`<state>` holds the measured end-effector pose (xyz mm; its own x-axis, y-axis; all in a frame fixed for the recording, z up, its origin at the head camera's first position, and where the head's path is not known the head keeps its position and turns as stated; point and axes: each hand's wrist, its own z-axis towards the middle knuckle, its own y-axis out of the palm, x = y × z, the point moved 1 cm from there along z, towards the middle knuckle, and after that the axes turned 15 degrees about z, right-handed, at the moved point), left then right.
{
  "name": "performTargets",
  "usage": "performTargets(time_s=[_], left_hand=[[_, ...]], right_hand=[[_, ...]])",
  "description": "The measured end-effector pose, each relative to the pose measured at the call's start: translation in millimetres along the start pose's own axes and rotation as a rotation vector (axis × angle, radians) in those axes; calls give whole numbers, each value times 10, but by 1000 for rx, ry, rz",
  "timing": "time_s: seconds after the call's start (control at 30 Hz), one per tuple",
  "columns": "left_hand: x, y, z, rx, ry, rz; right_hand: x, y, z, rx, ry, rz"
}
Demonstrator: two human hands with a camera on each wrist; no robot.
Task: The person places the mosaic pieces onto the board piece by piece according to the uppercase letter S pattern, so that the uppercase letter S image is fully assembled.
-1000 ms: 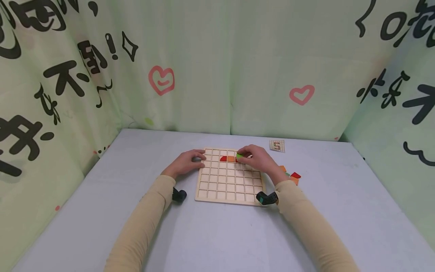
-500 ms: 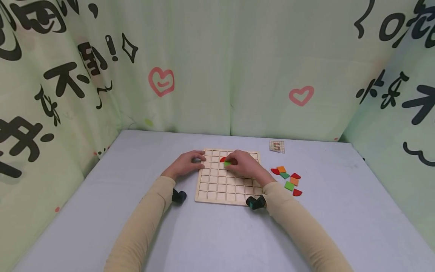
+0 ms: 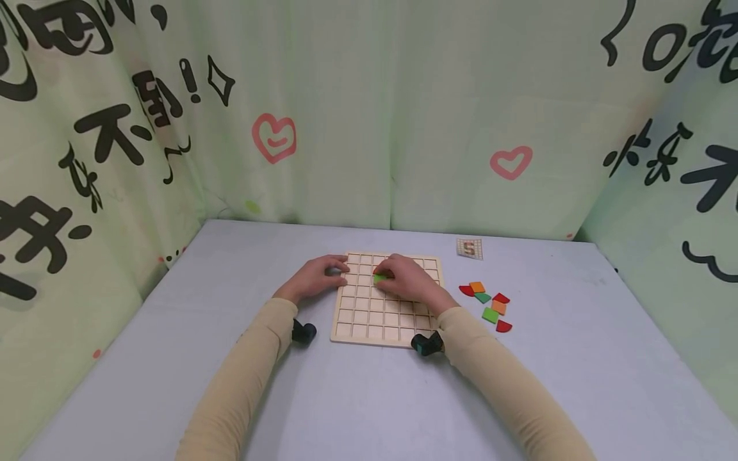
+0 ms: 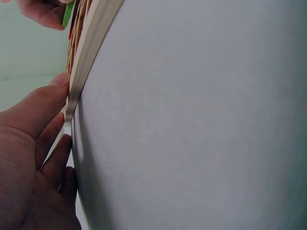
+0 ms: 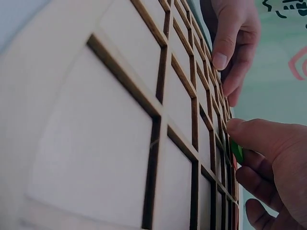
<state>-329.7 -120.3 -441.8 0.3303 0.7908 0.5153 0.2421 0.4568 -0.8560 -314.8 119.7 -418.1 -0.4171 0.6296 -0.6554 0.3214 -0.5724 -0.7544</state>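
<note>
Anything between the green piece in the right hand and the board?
Nothing visible: right hand pinches green piece over the board, left hand at its left edge. Spot directly underneath is hidden.

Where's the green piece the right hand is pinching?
In the head view, the green piece is in the right hand, at the far half of the wooden board, to the right of the left hand.

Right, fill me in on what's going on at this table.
A person's right hand pinches a flat light-green piece over the far half of a square, pale wooden grid board. The left hand rests against the board's left edge. Loose flat red, orange and green pieces lie on the white table to the board's right, and a small printed card lies beyond them. The pinched piece hasn't been let go yet.
</note>
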Motion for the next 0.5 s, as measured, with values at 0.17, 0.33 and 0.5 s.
performTargets(time_s=[0.17,0.33,0.5], left_hand=[[-3,-3,-8,3,6,1],[-6,-3,-5,4,10,5],[1,-2,-8,0,3,-6]], right_hand=[[-10,13,14,6,1,0],[-12,24,21,6,7,-10],[-7,31,20,6,21,-10]])
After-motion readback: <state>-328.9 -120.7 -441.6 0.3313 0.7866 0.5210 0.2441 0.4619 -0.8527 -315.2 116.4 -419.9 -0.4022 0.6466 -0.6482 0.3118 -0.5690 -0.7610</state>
